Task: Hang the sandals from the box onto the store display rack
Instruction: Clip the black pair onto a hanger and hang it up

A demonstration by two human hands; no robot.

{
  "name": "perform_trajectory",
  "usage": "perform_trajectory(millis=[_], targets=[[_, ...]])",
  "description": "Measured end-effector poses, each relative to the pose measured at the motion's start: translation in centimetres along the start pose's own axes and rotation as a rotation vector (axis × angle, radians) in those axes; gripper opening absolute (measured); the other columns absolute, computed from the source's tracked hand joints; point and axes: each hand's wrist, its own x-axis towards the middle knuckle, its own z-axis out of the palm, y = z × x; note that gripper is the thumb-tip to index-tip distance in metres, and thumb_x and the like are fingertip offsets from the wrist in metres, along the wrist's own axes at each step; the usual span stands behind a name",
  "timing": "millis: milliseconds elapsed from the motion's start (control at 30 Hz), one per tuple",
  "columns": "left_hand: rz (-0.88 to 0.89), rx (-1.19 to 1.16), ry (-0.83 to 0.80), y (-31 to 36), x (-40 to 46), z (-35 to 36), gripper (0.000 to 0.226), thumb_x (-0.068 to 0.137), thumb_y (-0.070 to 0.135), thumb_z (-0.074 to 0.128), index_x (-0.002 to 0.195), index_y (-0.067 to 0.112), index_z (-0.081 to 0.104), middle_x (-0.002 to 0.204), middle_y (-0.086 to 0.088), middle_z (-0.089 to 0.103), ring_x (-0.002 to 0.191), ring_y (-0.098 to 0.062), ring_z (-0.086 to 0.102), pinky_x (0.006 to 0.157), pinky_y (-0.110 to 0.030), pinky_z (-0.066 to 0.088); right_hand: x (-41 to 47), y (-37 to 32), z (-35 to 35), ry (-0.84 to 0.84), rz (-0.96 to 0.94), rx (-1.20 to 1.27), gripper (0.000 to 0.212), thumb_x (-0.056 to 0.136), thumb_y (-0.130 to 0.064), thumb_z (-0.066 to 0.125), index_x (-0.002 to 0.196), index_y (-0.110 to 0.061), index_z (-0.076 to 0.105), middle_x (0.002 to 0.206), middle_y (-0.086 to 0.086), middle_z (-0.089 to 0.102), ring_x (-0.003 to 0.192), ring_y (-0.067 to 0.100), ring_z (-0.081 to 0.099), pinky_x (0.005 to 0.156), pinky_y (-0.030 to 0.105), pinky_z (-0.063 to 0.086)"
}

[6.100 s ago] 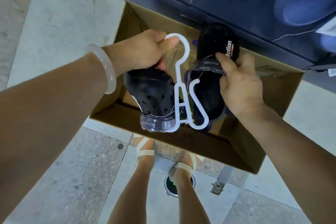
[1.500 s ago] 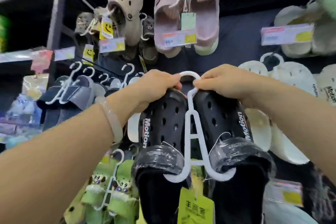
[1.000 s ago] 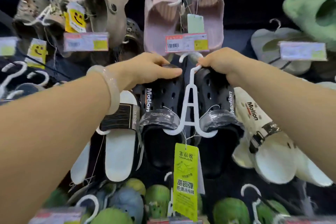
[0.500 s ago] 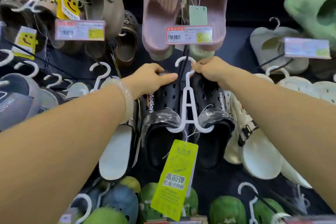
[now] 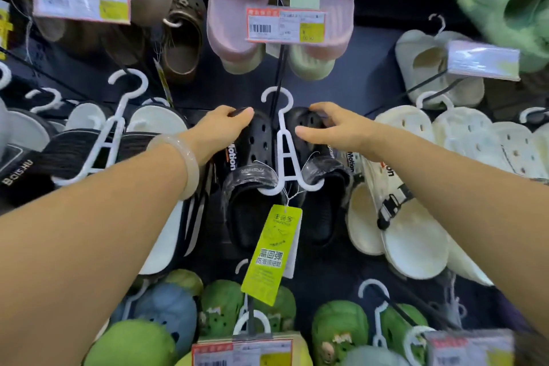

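i'm seeing the black sandals (image 5: pixel 261 157) hanging by their hanger (image 5: pixel 283 142) on the rack's peg (image 5: pixel 277 68); my left hand (image 5: pixel 225 125) is resting on the left toe, my right hand (image 5: pixel 329 125) is hovering, fingers loose.

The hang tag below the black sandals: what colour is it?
Bright yellow-green hang tag, seen in the head view.

Half a second ago the right hand (image 5: pixel 329 128) pinched the top of the white hanger (image 5: pixel 280 142); it has since let go, fingers spread over the right black sandal (image 5: pixel 312 140). The hanger's hook now sits free on the rack's black rod (image 5: pixel 277 74), and the green tag (image 5: pixel 270 252) hangs straighter.
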Motion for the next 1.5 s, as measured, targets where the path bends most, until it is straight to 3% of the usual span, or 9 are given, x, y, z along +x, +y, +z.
perform_trajectory(millis=[67,233,300,400,467,567,800,1000,1500], targets=[[-0.012,0.014,-0.002,-0.3,0.2,0.1,0.047,0.094,0.047,0.040,0.129,0.016,0.045,0.108,0.004,0.043,0.099,-0.015,0.041,0.087,-0.027,0.030,0.2,0.3,0.3,0.040,0.018,0.025,0.092,0.065,-0.072,0.057,0.143,-0.032,0.027,0.151,0.000,0.027,0.135,0.022,0.034,0.112,0.044,0.032],[-0.095,0.107,0.023,-1.3,-0.1,0.5,0.075,0.083,0.062,0.035,0.145,0.022,0.022,0.146,-0.007,0.038,0.131,-0.029,0.037,0.112,-0.045,0.028,0.3,0.7,1.6,0.191,0.124,0.012,0.061,0.092,-0.053,0.039,0.139,-0.014,0.036,0.146,0.009,0.035,0.132,0.029,0.036,0.110,0.043,0.031],[-0.105,0.114,0.009,-1.3,-0.6,0.6,0.069,0.089,0.057,0.030,0.148,0.024,0.016,0.152,-0.007,0.029,0.136,-0.030,0.031,0.114,-0.044,0.024,-0.1,0.7,2.2,0.184,0.165,-0.027,0.052,0.096,-0.046,0.033,0.131,-0.008,0.043,0.136,0.012,0.045,0.127,0.032,0.039,0.106,0.041,0.032],[-0.099,0.127,0.016,-1.3,-1.1,0.9,0.058,0.097,0.046,0.027,0.148,0.022,0.015,0.154,-0.007,0.023,0.139,-0.029,0.026,0.112,-0.038,0.021,-0.7,0.8,3.6,0.169,0.170,-0.059,0.033,0.098,-0.030,0.033,0.086,-0.007,0.054,0.089,0.014,0.051,0.099,0.028,0.043,0.083,0.035,0.033],[-0.062,0.162,0.021,-1.3,-1.7,1.1,0.053,0.096,0.038,0.031,0.146,0.022,0.021,0.153,-0.010,0.025,0.137,-0.032,0.029,0.114,-0.042,0.024,-0.9,1.3,4.6,0.159,0.198,-0.076,0.026,0.096,-0.023,0.038,0.100,-0.006,0.057,0.100,0.018,0.054,0.103,0.030,0.047,0.082,0.032,0.034],[-0.040,0.175,0.020,-2.0,-2.6,1.6,0.064,0.081,0.028,0.049,0.141,0.020,0.030,0.149,-0.015,0.030,0.132,-0.036,0.033,0.110,-0.049,0.030,-2.1,1.7,6.3,0.088,0.227,-0.117,0.048,0.089,-0.011,0.046,0.136,-0.012,0.039,0.137,0.019,0.037,0.118,0.036,0.047,0.096,0.032,0.039],[0.076,0.537,0.012,-4.7,-5.9,3.3,0.092,0.079,0.007,0.058,0.148,0.025,0.001,0.157,-0.009,-0.011,0.144,-0.031,-0.005,0.116,-0.042,0.012,-3.6,2.5,8.5,0.181,0.100,-0.431,0.078,0.077,-0.006,0.059,0.143,-0.019,0.020,0.140,0.014,0.024,0.128,0.036,0.029,0.104,0.044,0.036],[0.151,0.644,0.055,-5.4,-6.4,4.2,0.083,0.088,0.006,0.051,0.148,0.025,-0.003,0.155,-0.017,-0.011,0.141,-0.039,0.009,0.105,-0.045,0.032,-3.7,3.2,8.0,0.348,-0.004,-0.684,0.066,0.080,-0.001,0.052,0.139,-0.014,0.026,0.132,0.015,0.037,0.117,0.036,0.042,0.088,0.042,0.040],[0.325,0.600,-0.065,-1.9,-10.5,6.2,0.075,0.083,0.018,0.061,0.145,0.019,0.019,0.156,-0.014,0.001,0.144,-0.031,0.006,0.112,-0.041,0.020,-8.9,2.5,8.1,0.217,-0.110,-0.555,0.060,0.080,-0.010,0.058,0.136,-0.009,0.036,0.138,0.015,0.032,0.125,0.037,0.037,0.099,0.045,0.040]])
